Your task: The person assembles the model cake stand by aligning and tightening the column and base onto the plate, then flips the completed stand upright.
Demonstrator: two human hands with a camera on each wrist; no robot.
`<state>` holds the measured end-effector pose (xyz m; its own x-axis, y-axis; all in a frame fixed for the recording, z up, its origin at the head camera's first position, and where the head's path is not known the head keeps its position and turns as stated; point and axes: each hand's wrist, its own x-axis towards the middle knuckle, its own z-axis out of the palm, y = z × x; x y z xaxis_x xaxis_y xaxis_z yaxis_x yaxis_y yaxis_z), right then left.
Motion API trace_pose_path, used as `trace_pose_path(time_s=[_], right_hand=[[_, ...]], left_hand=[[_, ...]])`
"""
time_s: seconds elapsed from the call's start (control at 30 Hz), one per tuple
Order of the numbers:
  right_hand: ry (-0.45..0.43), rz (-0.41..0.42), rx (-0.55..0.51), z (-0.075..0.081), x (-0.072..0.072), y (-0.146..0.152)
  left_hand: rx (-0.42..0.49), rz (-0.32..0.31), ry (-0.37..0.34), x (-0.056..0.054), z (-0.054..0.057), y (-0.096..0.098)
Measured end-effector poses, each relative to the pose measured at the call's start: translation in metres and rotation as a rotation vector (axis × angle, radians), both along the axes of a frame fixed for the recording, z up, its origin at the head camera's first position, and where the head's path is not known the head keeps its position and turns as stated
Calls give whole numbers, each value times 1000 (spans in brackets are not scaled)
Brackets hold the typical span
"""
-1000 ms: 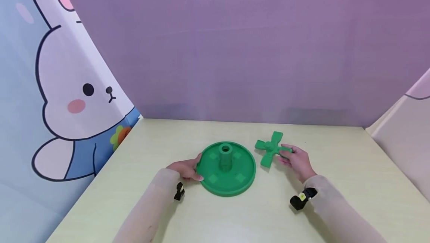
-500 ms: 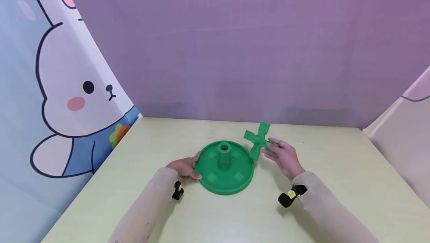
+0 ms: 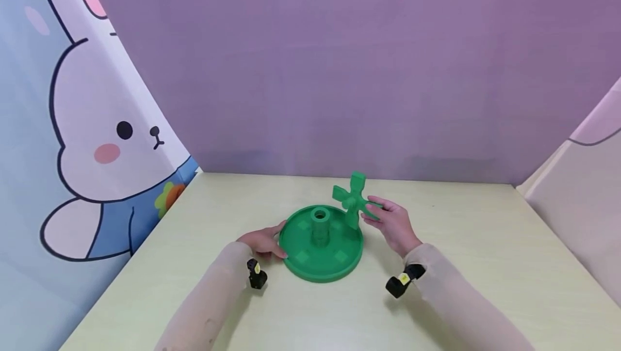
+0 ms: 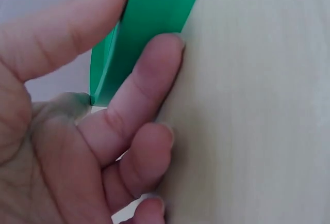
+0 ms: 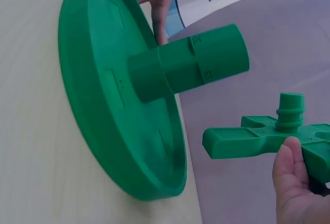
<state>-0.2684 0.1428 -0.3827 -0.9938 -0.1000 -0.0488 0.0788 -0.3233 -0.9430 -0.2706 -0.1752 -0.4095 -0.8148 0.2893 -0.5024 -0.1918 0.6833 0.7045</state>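
Observation:
A round green base (image 3: 310, 271) with a raised rim lies on the table, and a hollow post (image 3: 320, 229) stands upright from its middle. My left hand (image 3: 262, 242) holds the base's left edge; in the left wrist view the thumb (image 4: 77, 28) touches the rim and a finger (image 4: 154, 64) lies against the outer wall. Between thumb and fingers my right hand (image 3: 392, 226) pinches one arm of a green four-armed cross piece (image 3: 356, 184), raised above the base's far right edge. A ridged stub (image 5: 290, 111) juts sideways from the cross's hub, apart from the post.
The pale wooden table (image 3: 335, 318) ends at a purple cloth backdrop (image 3: 339, 70). On the left hangs a rabbit-print cloth (image 3: 111, 178), and a pale cloth (image 3: 582, 205) is at the right. A small black camera sits on each wrist.
My right hand has carried the cross piece leftward, from beside the base to over its far right edge, tipping it more upright. The left hand keeps its place on the base.

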Motion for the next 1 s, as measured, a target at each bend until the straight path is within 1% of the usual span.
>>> trace_pose_path(time_s=[0.1,0.2,0.37,0.5,0.7,0.83,1.0], right_hand=[[-13,4,20,1,0,-5],[-22,2,27,3,0,-10],[18,-5,22,6,-1,-20],[39,-15,21,7,-2,-25],[25,-25,49,6,-5,-31],[41,-7,93,6,-5,-32],[61,20,106,8,-4,-34]], left_hand=[[16,19,-8,-1,-4,-2],[18,30,2,0,-6,-1],[-10,22,28,0,-8,-1],[-13,19,33,0,-7,0],[-20,18,33,1,-6,1],[-32,19,33,2,-4,2],[0,36,19,3,-3,2]])
